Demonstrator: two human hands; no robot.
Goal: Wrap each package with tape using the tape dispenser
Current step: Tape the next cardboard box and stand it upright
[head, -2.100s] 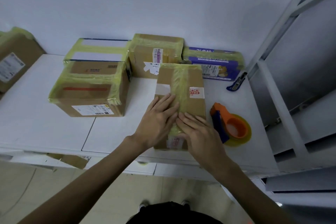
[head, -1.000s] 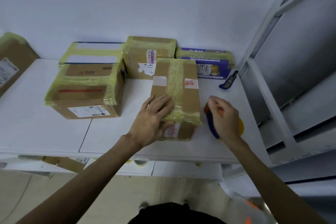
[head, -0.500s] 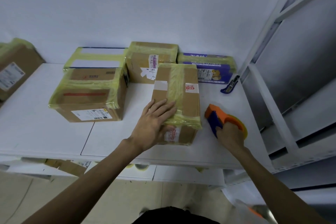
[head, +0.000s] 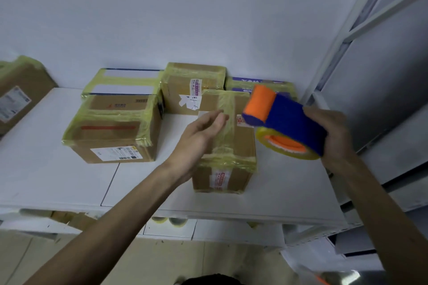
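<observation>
White tabletop (head: 58, 180), taped cardboard boxes (head: 111, 136) along back edge. Right hand (head: 333, 136) gripping tape dispenser (head: 287, 120) mid-air, left hand (head: 199, 136) relaxed, empty, above front package (head: 240, 146).

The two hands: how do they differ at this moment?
The left hand is open, fingers nearly straight, holding nothing; the right hand grips the tape dispenser. The left hand is over the narrow box; the right hand is beside it, above the white table. Both seem clear of any surface.
</observation>
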